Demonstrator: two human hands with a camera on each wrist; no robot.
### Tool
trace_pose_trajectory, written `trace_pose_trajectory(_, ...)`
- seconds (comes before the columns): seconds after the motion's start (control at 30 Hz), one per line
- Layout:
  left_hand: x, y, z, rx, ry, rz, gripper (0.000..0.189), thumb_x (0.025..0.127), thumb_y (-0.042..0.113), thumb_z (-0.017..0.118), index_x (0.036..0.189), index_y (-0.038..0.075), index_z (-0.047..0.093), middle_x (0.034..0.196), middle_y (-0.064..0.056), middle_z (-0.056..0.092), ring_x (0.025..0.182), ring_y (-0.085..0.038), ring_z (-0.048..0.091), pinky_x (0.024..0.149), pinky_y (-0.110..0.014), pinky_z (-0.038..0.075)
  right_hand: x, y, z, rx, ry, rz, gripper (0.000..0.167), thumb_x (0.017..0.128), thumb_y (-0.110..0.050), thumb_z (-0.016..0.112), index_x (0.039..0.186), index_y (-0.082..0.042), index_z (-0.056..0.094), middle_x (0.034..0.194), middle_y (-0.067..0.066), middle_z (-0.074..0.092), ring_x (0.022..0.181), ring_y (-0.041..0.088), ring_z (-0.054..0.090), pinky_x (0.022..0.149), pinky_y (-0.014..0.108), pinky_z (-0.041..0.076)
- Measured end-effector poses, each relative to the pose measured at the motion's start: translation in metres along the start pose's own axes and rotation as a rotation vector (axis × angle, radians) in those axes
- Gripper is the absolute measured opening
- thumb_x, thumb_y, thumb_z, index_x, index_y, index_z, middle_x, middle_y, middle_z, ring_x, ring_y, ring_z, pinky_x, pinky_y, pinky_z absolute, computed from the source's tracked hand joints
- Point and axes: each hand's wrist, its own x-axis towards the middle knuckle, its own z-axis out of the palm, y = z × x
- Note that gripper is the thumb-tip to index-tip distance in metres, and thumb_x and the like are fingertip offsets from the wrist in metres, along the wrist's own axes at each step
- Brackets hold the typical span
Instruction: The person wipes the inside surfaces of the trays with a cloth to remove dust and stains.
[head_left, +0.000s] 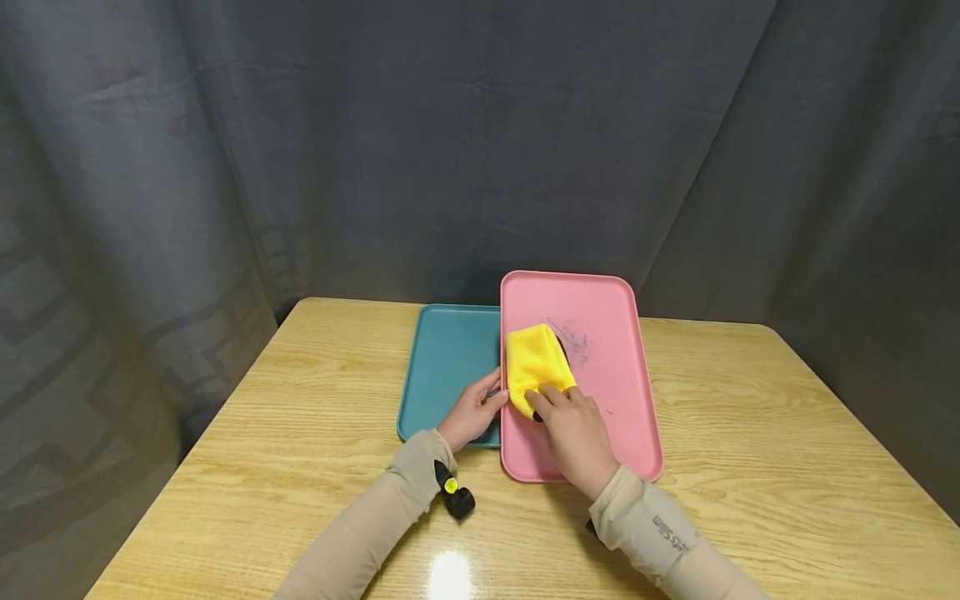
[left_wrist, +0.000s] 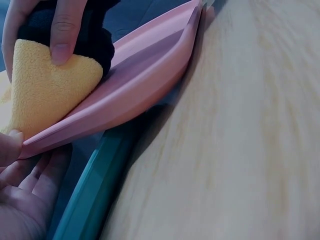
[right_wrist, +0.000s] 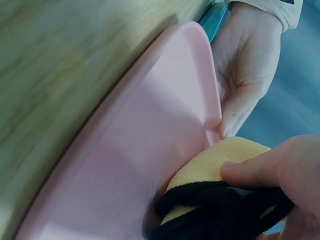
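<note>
A pink tray [head_left: 592,300] lies tilted, its left part over a teal tray [head_left: 450,358]. My left hand [head_left: 474,408] grips the pink tray's left rim; the left wrist view shows the thumb above the rim and fingers [left_wrist: 47,175] beneath it. My right hand [head_left: 581,437] holds a folded yellow cloth [head_left: 536,362] against the left side of the pink surface. Black material [right_wrist: 215,212] on the cloth shows in the right wrist view. Dark scribbled marks [head_left: 573,343] are on the pink tray, partly behind the cloth.
Both trays are on a light wooden table [head_left: 330,375]. A dark grey curtain [head_left: 465,150] hangs behind it and along the sides. A black strap with a yellow disc [head_left: 452,485] is at my left wrist.
</note>
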Motion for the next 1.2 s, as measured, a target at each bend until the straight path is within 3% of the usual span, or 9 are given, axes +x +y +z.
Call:
trace_pose_trajectory(0.23,0.002,0.003,0.001,-0.037,0.002,-0.075,0.052,0.100,0.012,0.041,0.148,0.005,0.022,0.149,-0.020,0.032,0.135,-0.033,0.037,0.105,-0.041,0.044,-0.001,-0.002,0.001,-0.010,-0.004,0.000,0.038,0.073,0.001,0.072,0.109,-0.011,0.069,0.108,0.009,0.068,0.080,0.028,0.057,0.058,0.036,0.047)
trace_pose_trajectory(0.57,0.003,0.001,0.002,-0.029,0.003,-0.069,0.052,0.100,0.013,0.042,0.148,0.007,0.023,0.149,-0.018,0.033,0.136,-0.031,0.037,0.106,-0.040,0.044,-0.003,-0.006,0.004,-0.037,0.045,-0.036,0.038,0.070,0.001,0.073,0.106,-0.012,0.070,0.104,0.007,0.068,0.077,0.027,0.056,0.056,0.035,0.046)
trace_pose_trajectory(0.93,0.001,0.006,0.003,0.014,0.037,-0.056,0.050,0.100,0.010,0.041,0.147,0.005,0.026,0.150,-0.016,0.032,0.139,-0.030,0.032,0.112,-0.044,0.035,-0.006,-0.011,0.005,-0.058,0.032,-0.030,0.037,0.072,0.001,0.072,0.106,-0.014,0.070,0.105,0.006,0.068,0.080,0.027,0.057,0.058,0.035,0.046)
trace_pose_trajectory(1.2,0.003,0.000,0.003,0.013,0.035,-0.056,0.051,0.100,0.011,0.042,0.147,0.005,0.025,0.151,-0.016,0.032,0.139,-0.030,0.032,0.113,-0.045,0.034,-0.008,-0.012,0.005,-0.075,0.028,-0.038,0.037,0.072,0.001,0.070,0.107,-0.014,0.070,0.104,0.006,0.068,0.079,0.026,0.057,0.056,0.033,0.044)
